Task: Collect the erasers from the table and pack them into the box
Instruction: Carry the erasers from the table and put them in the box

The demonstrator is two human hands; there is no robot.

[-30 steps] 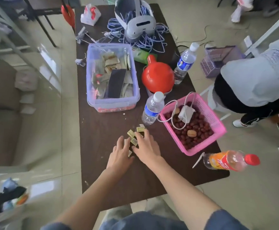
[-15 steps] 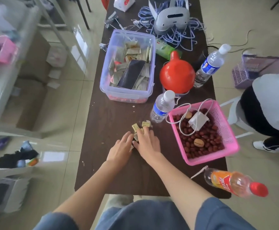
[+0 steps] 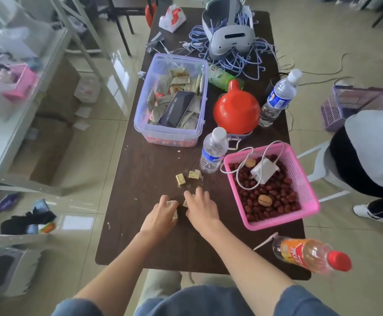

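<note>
Both hands are working palm-down on the dark worktop (image 3: 154, 160), raking small wrapped erasers together, likely so several can be lifted at once. The left hand (image 3: 161, 216) is curling its fingers over one or two pale erasers (image 3: 174, 214) at its 2 o'clock edge; whether they are clamped or only covered, I cannot tell. The right hand (image 3: 199, 207), just beside it at 3 o'clock, is spreading its fingers apart over another piece, pinning rather than pinching, as I judge it. Two more yellow erasers (image 3: 187, 176) are lying loose at 12 o'clock, apart from both hands, near a water bottle (image 3: 213, 151). The clear box (image 3: 140, 110) is waiting further off at 12 o'clock, already holding many wrapped pieces.
</note>
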